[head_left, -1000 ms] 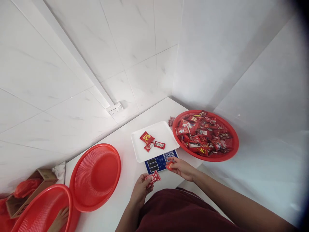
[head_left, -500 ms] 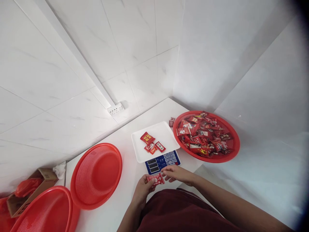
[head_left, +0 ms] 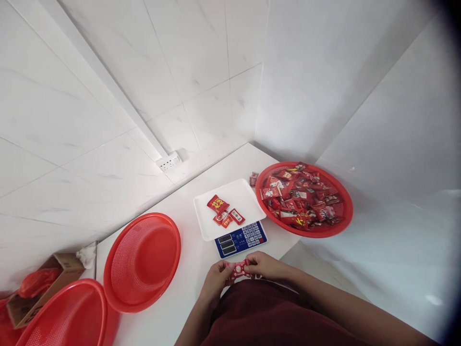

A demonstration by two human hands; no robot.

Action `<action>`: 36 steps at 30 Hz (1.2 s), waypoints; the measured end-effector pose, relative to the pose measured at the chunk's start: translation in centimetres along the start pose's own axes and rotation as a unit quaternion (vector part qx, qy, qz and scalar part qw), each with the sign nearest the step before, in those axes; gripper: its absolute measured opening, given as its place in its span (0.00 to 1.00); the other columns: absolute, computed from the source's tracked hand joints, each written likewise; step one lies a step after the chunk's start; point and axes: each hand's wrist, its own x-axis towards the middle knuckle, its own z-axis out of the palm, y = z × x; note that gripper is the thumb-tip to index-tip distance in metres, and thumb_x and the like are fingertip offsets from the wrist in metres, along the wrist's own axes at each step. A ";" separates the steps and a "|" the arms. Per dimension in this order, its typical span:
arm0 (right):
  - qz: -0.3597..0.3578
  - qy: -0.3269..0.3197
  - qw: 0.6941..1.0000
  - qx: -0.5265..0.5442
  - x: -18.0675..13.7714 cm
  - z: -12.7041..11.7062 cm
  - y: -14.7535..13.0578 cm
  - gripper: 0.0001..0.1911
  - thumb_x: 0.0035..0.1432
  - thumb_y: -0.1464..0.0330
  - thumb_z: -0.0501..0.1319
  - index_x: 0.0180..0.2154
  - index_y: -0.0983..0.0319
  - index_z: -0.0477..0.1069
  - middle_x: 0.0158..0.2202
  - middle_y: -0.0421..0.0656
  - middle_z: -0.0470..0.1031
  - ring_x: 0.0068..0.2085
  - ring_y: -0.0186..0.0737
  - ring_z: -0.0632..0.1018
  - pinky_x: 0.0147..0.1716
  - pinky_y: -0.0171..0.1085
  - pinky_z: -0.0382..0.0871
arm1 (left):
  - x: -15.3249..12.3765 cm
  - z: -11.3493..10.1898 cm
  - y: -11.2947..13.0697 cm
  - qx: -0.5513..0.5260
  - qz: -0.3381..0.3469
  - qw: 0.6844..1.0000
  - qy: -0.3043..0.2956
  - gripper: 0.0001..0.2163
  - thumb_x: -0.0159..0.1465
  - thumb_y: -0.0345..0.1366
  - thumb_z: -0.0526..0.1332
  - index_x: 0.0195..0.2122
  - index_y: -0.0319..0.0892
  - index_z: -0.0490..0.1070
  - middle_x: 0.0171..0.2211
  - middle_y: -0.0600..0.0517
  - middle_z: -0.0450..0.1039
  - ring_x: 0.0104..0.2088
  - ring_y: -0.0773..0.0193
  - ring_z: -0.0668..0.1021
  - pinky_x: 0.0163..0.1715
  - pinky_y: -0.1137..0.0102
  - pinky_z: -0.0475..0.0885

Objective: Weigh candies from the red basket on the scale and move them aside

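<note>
Both hands hold one small red-and-white candy packet [head_left: 238,270] close to my body. My left hand [head_left: 215,280] pinches its left end and my right hand [head_left: 265,265] pinches its right end. Just beyond them is a scale with a blue keypad [head_left: 240,239] and a white weighing tray [head_left: 221,228]. Several red packets [head_left: 225,212] lie on that tray. To the right, a red basket [head_left: 345,222] is full of red candy packets [head_left: 300,198].
An empty red mesh basket [head_left: 142,262] sits on the white table to the left, and another red basket [head_left: 65,317] overlaps it at the lower left. A cardboard box with a red bag [head_left: 34,283] is at the far left. A wall socket [head_left: 166,162] is behind.
My right hand put a small red packet on the scale tray, then came back and took the other end of the packet in my left hand. Both hands drew nearer my body.
</note>
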 end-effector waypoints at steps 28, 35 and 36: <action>0.077 0.128 0.980 0.131 -0.1 -0.7 0.5 0.09 0.51 0.63 0.61 0.29 0.64 0.67 0.24 0.37 0.70 0.25 0.27 0.71 0.26 0.30 0.59 | 1.5 -1.7 4.9 -0.064 -0.007 0.995 0.076 0.20 0.50 0.54 0.63 0.30 0.41 0.65 0.25 0.52 0.71 0.27 0.66 0.74 0.31 0.68 0.69; 0.087 0.116 0.982 0.121 0.3 -0.2 1.4 0.08 0.50 0.65 0.61 0.27 0.63 0.67 0.22 0.36 0.68 0.24 0.29 0.71 0.24 0.30 0.58 | -0.9 -3.0 1.3 -0.055 -0.042 0.994 0.089 0.22 0.48 0.56 0.63 0.21 0.42 0.59 0.18 0.57 0.65 0.20 0.71 0.67 0.25 0.72 0.62; 0.086 0.114 0.982 0.120 0.4 -0.2 1.4 0.08 0.50 0.65 0.61 0.27 0.63 0.66 0.22 0.36 0.68 0.24 0.29 0.71 0.24 0.30 0.59 | -1.0 -3.1 1.2 -0.053 -0.043 0.994 0.090 0.22 0.48 0.56 0.63 0.21 0.42 0.58 0.18 0.57 0.65 0.19 0.71 0.67 0.24 0.72 0.62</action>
